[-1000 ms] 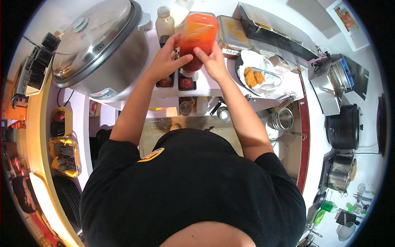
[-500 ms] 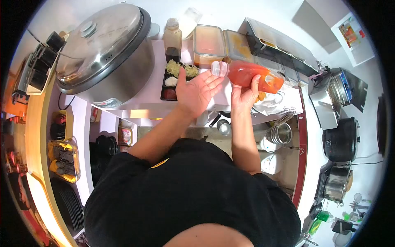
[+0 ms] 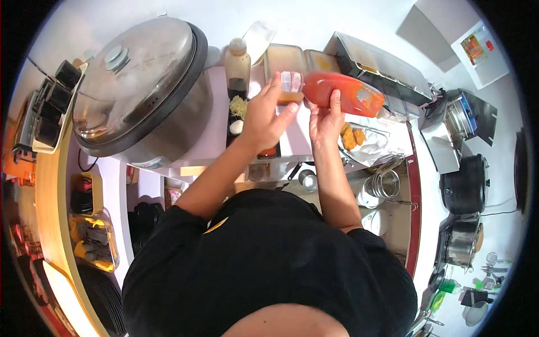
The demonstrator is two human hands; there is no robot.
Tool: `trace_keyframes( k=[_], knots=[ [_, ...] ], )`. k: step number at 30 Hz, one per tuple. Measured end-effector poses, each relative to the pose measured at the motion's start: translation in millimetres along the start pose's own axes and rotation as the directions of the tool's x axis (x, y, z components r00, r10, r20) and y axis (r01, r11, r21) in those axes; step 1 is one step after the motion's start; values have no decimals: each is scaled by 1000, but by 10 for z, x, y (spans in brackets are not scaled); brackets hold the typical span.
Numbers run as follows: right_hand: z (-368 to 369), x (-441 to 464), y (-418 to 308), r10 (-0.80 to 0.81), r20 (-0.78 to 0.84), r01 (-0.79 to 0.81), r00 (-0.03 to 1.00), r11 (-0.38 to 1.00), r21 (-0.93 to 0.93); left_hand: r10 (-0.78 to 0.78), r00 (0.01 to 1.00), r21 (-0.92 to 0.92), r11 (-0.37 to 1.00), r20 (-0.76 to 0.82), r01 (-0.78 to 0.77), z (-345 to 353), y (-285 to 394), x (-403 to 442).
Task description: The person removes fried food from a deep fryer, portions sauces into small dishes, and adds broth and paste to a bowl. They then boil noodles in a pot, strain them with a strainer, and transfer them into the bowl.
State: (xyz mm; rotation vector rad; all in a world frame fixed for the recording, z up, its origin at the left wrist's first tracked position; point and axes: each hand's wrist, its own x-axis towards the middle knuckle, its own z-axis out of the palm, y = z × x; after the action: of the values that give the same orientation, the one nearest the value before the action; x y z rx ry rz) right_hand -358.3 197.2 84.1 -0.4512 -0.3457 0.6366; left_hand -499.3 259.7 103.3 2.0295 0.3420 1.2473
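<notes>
My right hand [image 3: 327, 118] grips a clear bottle of red-orange sauce [image 3: 342, 94], tilted almost flat with its pale cap [image 3: 291, 81] pointing left. At the cap end is my left hand [image 3: 265, 118], thumb and fingers apart. Its fingertips come close to the cap; whether they touch it I cannot tell. Partly hidden under that hand, a black compartment tray holds pale shredded vegetable [image 3: 238, 105] and a white egg-like piece [image 3: 236, 127].
A large rice cooker [image 3: 140, 84] fills the left of the counter. Behind the tray stand a bottle with dark contents [image 3: 238, 67] and a lidded container [image 3: 283, 55]. Fried pieces [image 3: 352, 136] lie on a paper-lined tray at right. Strainers [image 3: 383, 184] hang below.
My left hand has turned from palm-up beneath the cap to beside it, with the fingers raised. The bottle has shifted slightly left and up, uncovering the fried pieces.
</notes>
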Motion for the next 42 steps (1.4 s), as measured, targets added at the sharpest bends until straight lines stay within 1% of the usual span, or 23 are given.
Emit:
trace_keyframes(
  k=[1, 5, 9, 11, 13, 14, 16, 18, 20, 21, 22, 23, 26, 28, 29, 31, 33, 34, 36, 38, 40, 41, 42],
  knots=[
    [-15, 54, -30, 9, 1, -9, 1000, 1000, 3, 7, 998, 41, 999, 67, -10, -51, -72, 54],
    [-40, 185, -212, 55, -85, -47, 995, 994, 104, 137, 989, 103, 986, -49, -132, -226, -28, 463],
    [24, 106, -222, 35, -4, -35, 999, 998, -56, 290, 944, -189, 947, 160, -259, 116, -46, 820],
    [11, 91, -227, 68, -16, -69, 998, 997, -45, 333, 919, -265, 925, 210, -274, 215, -78, 858],
    [40, 158, -234, 147, -16, -147, 989, 989, -22, 213, 939, -500, 865, 270, -53, 311, -185, 870],
    [80, 185, -246, 153, -6, -153, 988, 988, 8, 131, 982, -644, 765, 139, -11, 287, -266, 873],
    [80, 371, -128, 66, 18, -65, 998, 997, -51, 56, 984, -511, 849, -171, -137, 23, -414, 812],
    [124, 676, 134, -85, 45, 91, 995, 984, -156, -71, 953, -460, 885, -293, -76, -301, -439, 498],
    [151, 1015, 482, -51, 102, 78, 993, 955, -285, -110, 938, -410, 911, -329, -37, -471, -576, 32],
    [274, 1081, 652, -94, 144, 133, 985, 948, -288, -222, 923, -411, 908, -313, 79, -494, -454, -182],
    [202, 1279, 878, -23, 181, 79, 983, 948, -309, -332, 895, -411, 891, -299, 193, -517, -327, -396],
    [112, 1481, 1124, -78, 236, 176, 969, 886, -430, -431, 862, -409, 861, -267, 304, -553, -331, -642],
    [263, 1390, 1270, 33, 323, 149, 946, 839, -523, -614, 742, -382, 775, -267, 504, -599, -370, -1291],
    [238, 1392, 1375, 136, 386, 221, 912, 629, -745, -649, 718, -286, 758, -252, 586, -657, -369, -1571],
    [223, 1387, 1395, 145, 379, 212, 914, 626, -750, -677, 693, -187, 735, -248, 651, -676, -385, -1675],
    [226, 1403, 1421, 273, 390, 302, 880, 313, -901, -708, 667, -173, 705, -234, 687, -699, -464, -1788],
    [252, 1425, 1470, 297, 401, 334, 867, 252, -908, -584, 769, 183, 752, -259, 633, -730, -346, -1635],
    [273, 1456, 1479, 384, 383, 336, 840, 186, -923, -612, 762, 238, 724, -212, 647, -752, -327, -1568],
    [287, 1509, 1506, 464, 358, 342, 811, 121, -932, -576, 791, 231, 757, -204, 611, -748, -407, -1455],
    [295, 1542, 1494, 398, 432, 521, 809, -148, -841, -537, 821, 217, 793, -194, 570, -747, -473, -1354],
    [268, 1555, 1416, 377, 397, 475, 837, -141, -868, -713, 686, -228, 698, -142, 679, -760, -515, -1285],
    [270, 1558, 1349, 360, 363, 432, 859, -133, -892, -715, 685, -229, 697, -140, 680, -751, -576, -1276],
    [375, 1474, 1174, 301, 343, 389, 890, -107, -915, -614, 774, -167, 789, -155, 592, -733, -657, -1299]
  ],
)
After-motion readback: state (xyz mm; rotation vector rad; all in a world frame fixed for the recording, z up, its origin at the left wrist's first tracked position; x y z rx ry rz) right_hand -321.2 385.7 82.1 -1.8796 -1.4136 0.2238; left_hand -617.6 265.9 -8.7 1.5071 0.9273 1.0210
